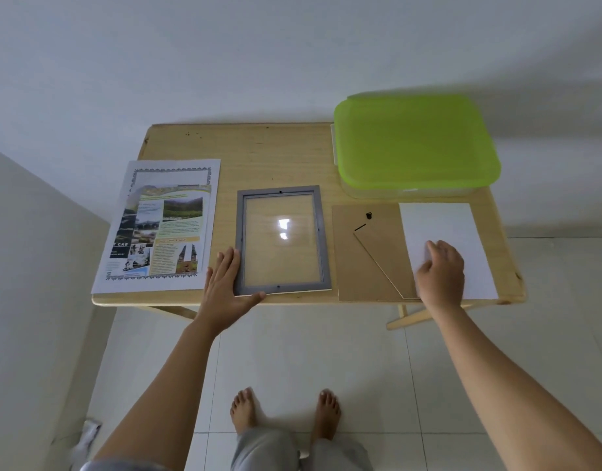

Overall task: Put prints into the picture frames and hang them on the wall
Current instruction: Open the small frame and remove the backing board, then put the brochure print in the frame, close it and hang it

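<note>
Site: a light wooden table (276,154) set against a white wall (225,56), on a pale tiled floor (293,351). The person stands at the table's near edge with bare feet (245,411) visible below.

Reference item: the grey picture frame (281,253). It lies flat near the table's front edge, roughly at mid-width. It holds only its clear pane (the wood grain shows through, with a glare spot on the glazing).

Left of the frame: a stack of printed sheets (163,226), flat, with colour photographs and text blocks inside a decorative border. The text is too small to read.

Right of the frame, just beside it: the brown backing board (347,260), flat. Its stand leg (388,253) lies on top at an angle, and a small black fitting sits near the board's far edge.

Further right of the frame: a blank white sheet (439,222) overlapping the board's right side.

Beyond the frame and to its right: a clear container with a lime-green lid (411,141) at the table's far corner, overhanging the edge.

Left hand (225,287): at the frame's near left corner, palm down. The fingers are straight and together along the left rail, and the thumb is spread along the near rail. It touches the frame without grasping it.

Right hand (440,270): on the lower left part of the white sheet, well right of the frame. The fingers are bent downward. Whether they pinch the sheet or merely rest on it cannot be determined.
</note>
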Demonstrator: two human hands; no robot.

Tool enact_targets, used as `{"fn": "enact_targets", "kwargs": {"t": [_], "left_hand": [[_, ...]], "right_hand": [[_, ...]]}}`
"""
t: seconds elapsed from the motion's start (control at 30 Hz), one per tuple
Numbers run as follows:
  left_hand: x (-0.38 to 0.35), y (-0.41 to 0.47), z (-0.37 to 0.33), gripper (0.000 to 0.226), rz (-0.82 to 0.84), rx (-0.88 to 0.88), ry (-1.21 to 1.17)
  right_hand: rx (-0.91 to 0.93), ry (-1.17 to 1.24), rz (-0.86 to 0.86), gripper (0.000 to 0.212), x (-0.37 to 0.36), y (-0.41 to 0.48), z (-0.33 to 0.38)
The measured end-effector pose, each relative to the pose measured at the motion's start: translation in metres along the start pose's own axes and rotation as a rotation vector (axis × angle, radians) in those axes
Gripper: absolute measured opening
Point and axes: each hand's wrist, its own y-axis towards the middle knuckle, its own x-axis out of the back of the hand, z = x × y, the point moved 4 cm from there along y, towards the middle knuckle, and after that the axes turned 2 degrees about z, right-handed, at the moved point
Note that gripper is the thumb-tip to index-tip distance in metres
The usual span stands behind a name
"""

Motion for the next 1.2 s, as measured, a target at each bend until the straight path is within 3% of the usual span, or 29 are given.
{"fn": "enact_targets", "kwargs": {"t": [0.17,0.53,0.67,0.9,1.03,1.2], "left_hand": [[-0.001,-0.002,-0.001,0.112,-0.03,0.004,-0.008],[-0.003,-0.002,-0.001,0.094,-0.098,0.037,-0.01],[-0.003,-0.002,0.0,0.096,-0.105,0.036,-0.027],[-0.001,-0.003,-0.002,0.096,-0.111,0.035,-0.04],[0.003,-0.002,-0.001,0.083,-0.119,0.06,-0.059],[0.03,0.003,0.002,0.046,-0.202,0.064,-0.132]], "right_hand": [[0.003,0.0,0.01,0.037,-0.001,0.002,0.002],[-0.105,0.038,-0.054,0.039,0.008,0.008,-0.016],[-0.04,0.065,-0.047,0.035,0.003,0.002,-0.009],[-0.088,0.052,-0.023,0.036,0.014,0.009,-0.014],[-0.035,0.102,-0.048,0.036,0.014,0.005,0.013],[0.145,0.178,-0.04,0.037,-0.011,-0.017,0.098]]}}
